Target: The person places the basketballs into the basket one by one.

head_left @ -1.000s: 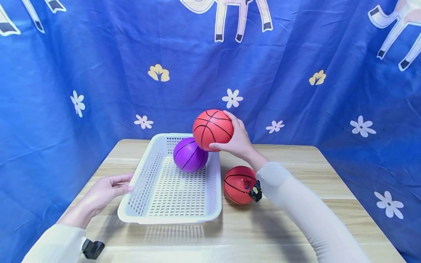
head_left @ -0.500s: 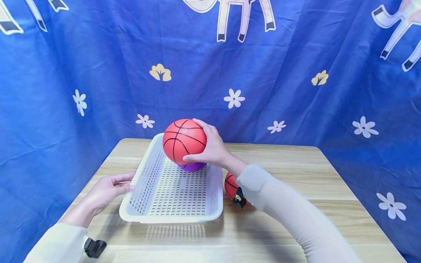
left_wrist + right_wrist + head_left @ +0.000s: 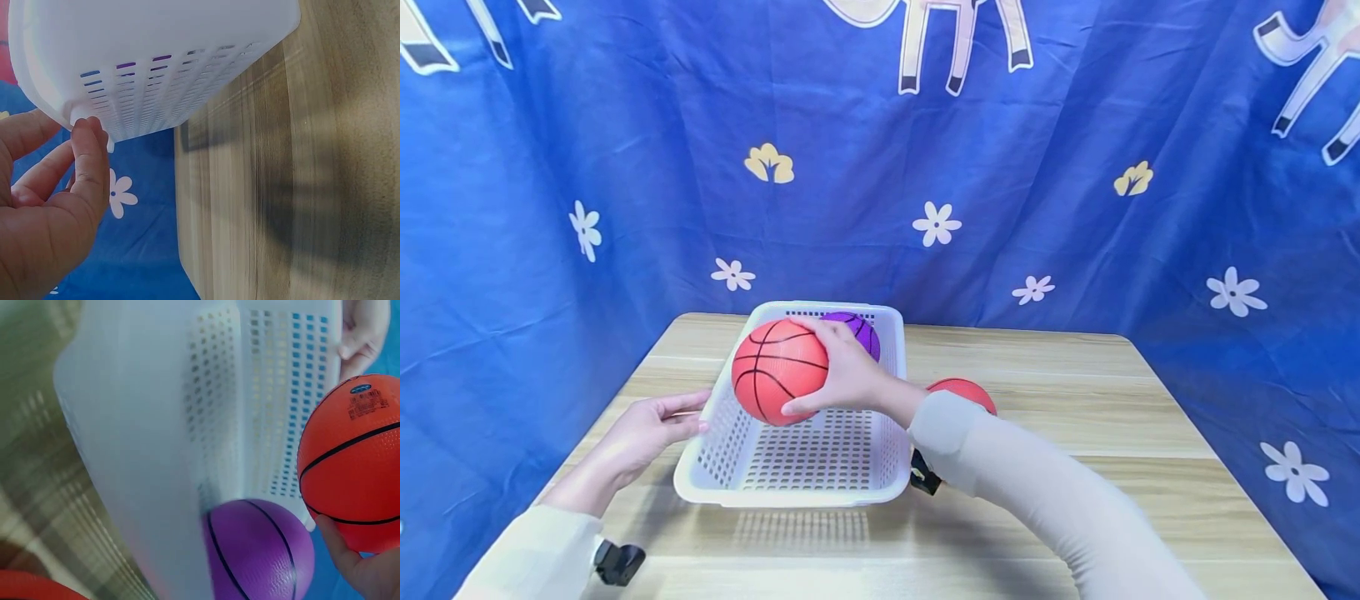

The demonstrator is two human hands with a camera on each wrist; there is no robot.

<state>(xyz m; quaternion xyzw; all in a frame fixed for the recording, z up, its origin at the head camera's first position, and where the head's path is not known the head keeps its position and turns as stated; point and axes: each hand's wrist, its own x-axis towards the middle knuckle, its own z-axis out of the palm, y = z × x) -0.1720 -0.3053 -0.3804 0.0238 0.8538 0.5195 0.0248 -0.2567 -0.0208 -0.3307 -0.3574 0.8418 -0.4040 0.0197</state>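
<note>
My right hand [image 3: 841, 371] grips an orange-red basketball [image 3: 775, 375] from its right side, fingers over the top and thumb low. The ball is over the left part of a white perforated plastic basket [image 3: 797, 500]. In the right wrist view the ball [image 3: 356, 469] shows a blue label and small print. Behind my hand, a purple basketball [image 3: 859, 329] lies in the basket's far right part, partly covered. My left hand [image 3: 643, 442] holds the basket's left rim; in the left wrist view the fingertips [image 3: 87, 134] pinch at the rim's edge.
Right of the basket, a second red basketball [image 3: 966, 392] sits on the wooden table [image 3: 1075, 417], mostly hidden by my right sleeve. A blue patterned curtain [image 3: 850, 183] hangs close behind the table and along its sides.
My right hand has carried the orange-red ball leftward and down, from beyond the basket's right rim to over its left part. The purple ball now sits farther back and right. The left hand stays put.
</note>
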